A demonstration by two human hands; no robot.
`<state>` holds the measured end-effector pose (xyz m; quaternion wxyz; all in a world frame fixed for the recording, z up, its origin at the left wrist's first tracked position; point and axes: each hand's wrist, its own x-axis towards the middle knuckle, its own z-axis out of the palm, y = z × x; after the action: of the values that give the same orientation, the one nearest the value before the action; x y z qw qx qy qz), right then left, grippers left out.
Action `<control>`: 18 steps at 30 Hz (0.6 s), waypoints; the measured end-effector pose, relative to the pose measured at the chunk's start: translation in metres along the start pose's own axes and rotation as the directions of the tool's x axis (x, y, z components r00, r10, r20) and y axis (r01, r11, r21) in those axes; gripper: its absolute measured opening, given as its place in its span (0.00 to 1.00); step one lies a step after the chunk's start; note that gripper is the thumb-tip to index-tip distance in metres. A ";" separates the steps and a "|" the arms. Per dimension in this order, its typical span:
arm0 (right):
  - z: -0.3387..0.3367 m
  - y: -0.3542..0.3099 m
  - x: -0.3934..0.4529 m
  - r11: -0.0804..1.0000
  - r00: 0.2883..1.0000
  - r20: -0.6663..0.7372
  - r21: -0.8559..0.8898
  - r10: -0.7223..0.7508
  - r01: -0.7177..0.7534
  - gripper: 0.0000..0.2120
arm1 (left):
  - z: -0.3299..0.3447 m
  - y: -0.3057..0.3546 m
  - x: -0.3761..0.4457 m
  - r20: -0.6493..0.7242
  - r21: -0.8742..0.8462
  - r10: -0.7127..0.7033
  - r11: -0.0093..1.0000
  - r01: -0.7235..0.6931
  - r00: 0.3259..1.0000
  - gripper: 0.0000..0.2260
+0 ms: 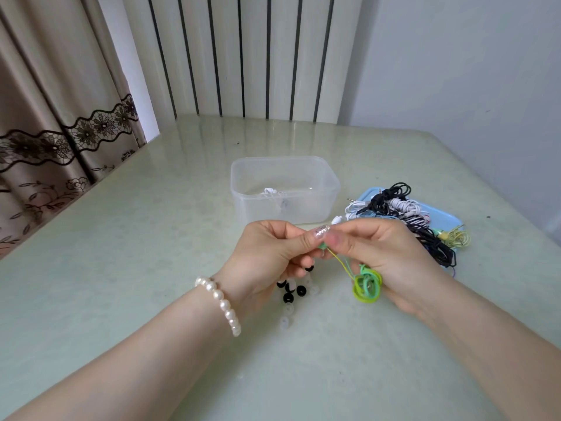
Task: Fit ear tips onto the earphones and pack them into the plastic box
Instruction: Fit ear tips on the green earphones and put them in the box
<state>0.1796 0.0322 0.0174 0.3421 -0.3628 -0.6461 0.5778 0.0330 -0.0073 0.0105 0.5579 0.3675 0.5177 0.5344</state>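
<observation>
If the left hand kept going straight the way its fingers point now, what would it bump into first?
The left hand points right, toward the right hand. Both pinch the green earbud between them, so it would meet that earbud and the right hand's fingertips at once. They look to be already touching.

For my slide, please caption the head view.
Both hands pinch a green earbud before the clear plastic box.

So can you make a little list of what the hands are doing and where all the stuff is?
left hand: pinches the green earbud
right hand: pinches the same earbud, green cable coil tucked under it
ear tips: black and clear, loose on the table under the hands
plastic box: open, white earphones inside
blue tray: right of the box, heaped with tangled earphones
</observation>
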 end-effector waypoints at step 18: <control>-0.020 0.012 0.014 0.990 0.961 -0.273 -0.142 -0.043 0.003 0.04 | -0.039 0.003 0.024 -0.066 0.659 0.125 0.751 -0.050 0.990 0.03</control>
<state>0.1908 0.0557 0.0074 0.4089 -0.4553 -0.6355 0.4707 -0.0082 0.0110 0.0012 0.3401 0.5345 0.6830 0.3636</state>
